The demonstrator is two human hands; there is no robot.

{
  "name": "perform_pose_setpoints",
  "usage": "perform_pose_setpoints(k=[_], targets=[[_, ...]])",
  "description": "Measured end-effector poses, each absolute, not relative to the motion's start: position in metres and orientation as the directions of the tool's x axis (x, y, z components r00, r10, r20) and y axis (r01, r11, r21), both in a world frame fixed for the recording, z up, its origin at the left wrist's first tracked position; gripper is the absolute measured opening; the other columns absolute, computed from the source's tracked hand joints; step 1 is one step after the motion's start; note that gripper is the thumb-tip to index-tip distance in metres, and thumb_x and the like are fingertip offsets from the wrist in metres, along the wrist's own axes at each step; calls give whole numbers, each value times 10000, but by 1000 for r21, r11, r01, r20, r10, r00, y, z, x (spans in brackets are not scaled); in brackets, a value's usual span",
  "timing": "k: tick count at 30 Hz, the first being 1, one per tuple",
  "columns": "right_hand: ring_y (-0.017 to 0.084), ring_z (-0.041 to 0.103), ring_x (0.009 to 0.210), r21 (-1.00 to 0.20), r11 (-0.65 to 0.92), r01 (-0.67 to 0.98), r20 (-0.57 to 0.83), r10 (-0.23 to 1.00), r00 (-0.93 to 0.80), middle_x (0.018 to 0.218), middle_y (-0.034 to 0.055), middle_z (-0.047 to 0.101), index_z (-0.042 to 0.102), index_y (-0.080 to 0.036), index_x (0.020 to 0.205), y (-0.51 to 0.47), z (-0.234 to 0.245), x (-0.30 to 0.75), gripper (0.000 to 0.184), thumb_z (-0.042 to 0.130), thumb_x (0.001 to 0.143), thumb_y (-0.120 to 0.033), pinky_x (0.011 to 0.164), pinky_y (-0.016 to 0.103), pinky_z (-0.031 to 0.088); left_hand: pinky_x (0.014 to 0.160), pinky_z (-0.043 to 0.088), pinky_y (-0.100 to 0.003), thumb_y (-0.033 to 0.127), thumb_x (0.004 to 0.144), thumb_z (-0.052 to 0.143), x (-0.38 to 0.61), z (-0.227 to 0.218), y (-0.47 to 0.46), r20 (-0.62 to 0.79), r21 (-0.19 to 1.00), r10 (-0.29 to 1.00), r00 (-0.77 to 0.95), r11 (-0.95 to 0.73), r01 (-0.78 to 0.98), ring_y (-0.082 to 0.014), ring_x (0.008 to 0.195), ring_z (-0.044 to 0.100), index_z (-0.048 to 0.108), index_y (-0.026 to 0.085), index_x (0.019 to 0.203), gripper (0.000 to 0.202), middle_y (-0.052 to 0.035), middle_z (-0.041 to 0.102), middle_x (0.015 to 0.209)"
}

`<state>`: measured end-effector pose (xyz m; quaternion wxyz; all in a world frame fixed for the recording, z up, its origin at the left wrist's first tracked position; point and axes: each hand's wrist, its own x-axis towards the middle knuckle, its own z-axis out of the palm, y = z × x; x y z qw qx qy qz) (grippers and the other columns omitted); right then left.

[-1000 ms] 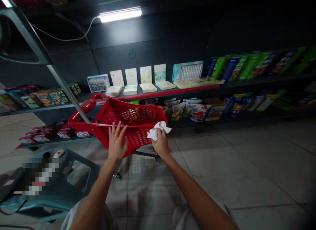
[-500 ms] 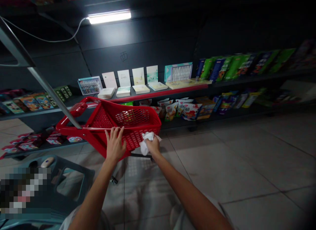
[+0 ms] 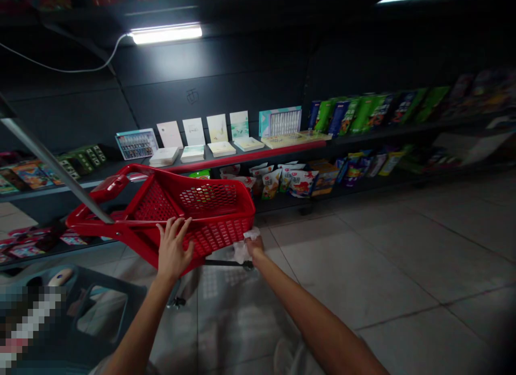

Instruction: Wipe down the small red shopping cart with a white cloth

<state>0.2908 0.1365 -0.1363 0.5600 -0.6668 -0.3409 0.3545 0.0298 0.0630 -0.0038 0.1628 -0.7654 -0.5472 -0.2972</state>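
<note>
A red plastic shopping cart (image 3: 220,232) with perforated sides stands before me, its handle at the left. My left hand (image 3: 174,250) rests on the near side of the basket, fingers spread over the top rim. In my right hand (image 3: 255,247) is a crumpled white cloth (image 3: 242,251), gripped at the lower front corner of the basket. Part of the cloth hangs below my fingers. I cannot tell whether it touches the plastic. A metal pole (image 3: 56,168) slants down to the cart's handle end.
Behind the cart runs a dark shelf (image 3: 226,161) with books, boxes and bagged snacks (image 3: 303,182). A grey-blue plastic stool (image 3: 133,305) stands at the lower left, partly blurred out. Tiled floor (image 3: 363,267) spreads to the right. A tube light (image 3: 167,34) hangs above.
My right hand with the cloth has moved down the basket's front corner. My left hand stays at the rim. The whole view has shifted, so the cart sits further left.
</note>
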Motion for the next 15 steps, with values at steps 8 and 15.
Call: perform_pose_setpoints(k=[8, 15], targets=[[183, 688, 683, -971, -87, -223, -203, 792, 576, 755, 11, 714, 671, -195, 941, 148, -103, 316, 311, 586, 667, -314, 535, 221, 508, 1276, 114, -669, 208, 906, 543, 23, -11, 48, 684, 125, 698, 214, -401, 908, -339, 1457, 404, 533, 265, 1481, 578, -101, 570, 1411], [174, 675, 622, -850, 11, -527, -247, 875, 417, 724, -12, 703, 656, -191, 961, 150, -76, 337, 328, 618, 678, -352, 532, 244, 536, 1287, 96, -650, 224, 911, 549, 17, -12, 37, 715, 162, 666, 214, -455, 875, -329, 1424, 452, 578, 276, 1447, 540, -90, 606, 1385]])
